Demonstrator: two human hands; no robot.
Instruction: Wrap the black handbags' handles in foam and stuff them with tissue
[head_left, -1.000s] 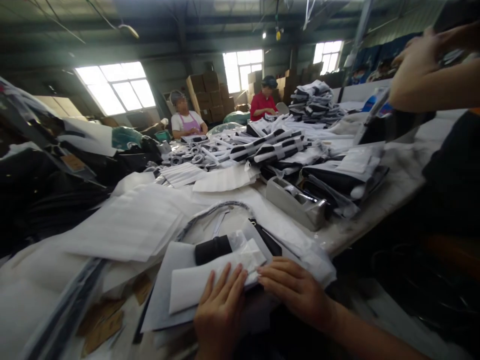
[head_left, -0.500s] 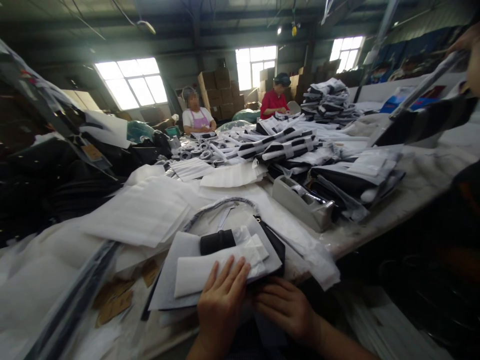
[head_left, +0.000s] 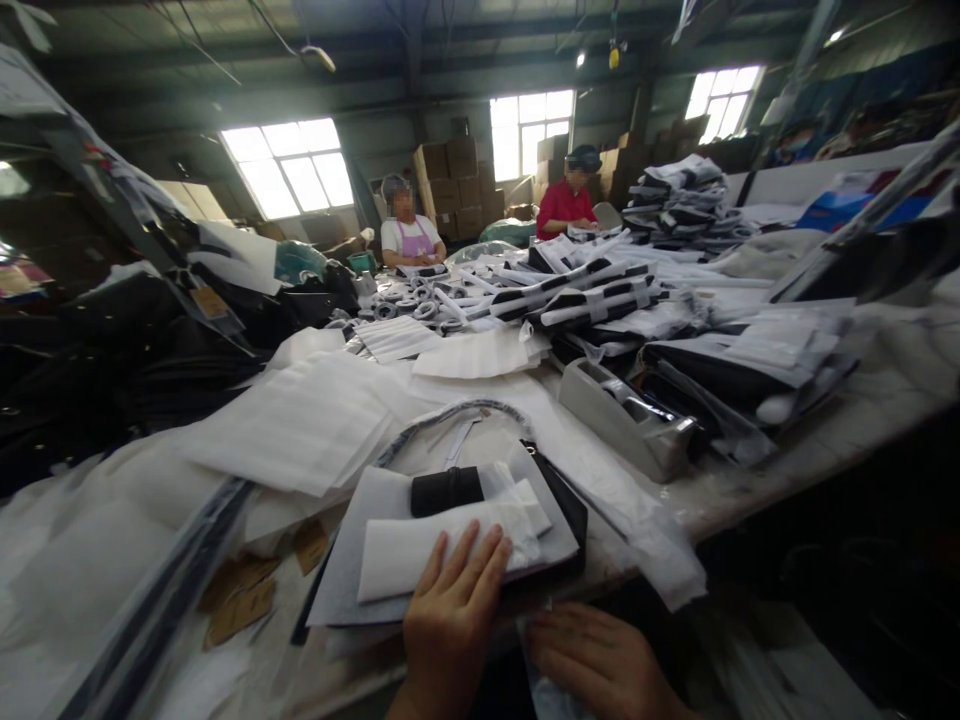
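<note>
A black handbag (head_left: 562, 500) lies on the table in front of me, its wrapped handle (head_left: 450, 415) arching toward the far side. Pale tissue paper (head_left: 341, 580) covers its face, and a black strap piece (head_left: 447, 490) rests there. My left hand (head_left: 457, 610) lies flat with fingers stretched out on a folded white foam sheet (head_left: 397, 558) over the paper. Below the bag, at the table's near edge, my right hand (head_left: 592, 650) has its fingers together over a translucent plastic sheet (head_left: 541, 685); its fingertips are partly hidden.
A grey tape dispenser (head_left: 626, 420) stands right of the bag. Foam sheets (head_left: 292, 430) and brown tags (head_left: 240, 610) lie to the left. Wrapped bags (head_left: 750, 365) are piled at the right. Two people (head_left: 409, 235) sit across the table.
My right hand has moved down and slightly right, away from the bag's lower edge, and plastic now shows under it. My left hand stays on the foam; the view has shifted slightly.
</note>
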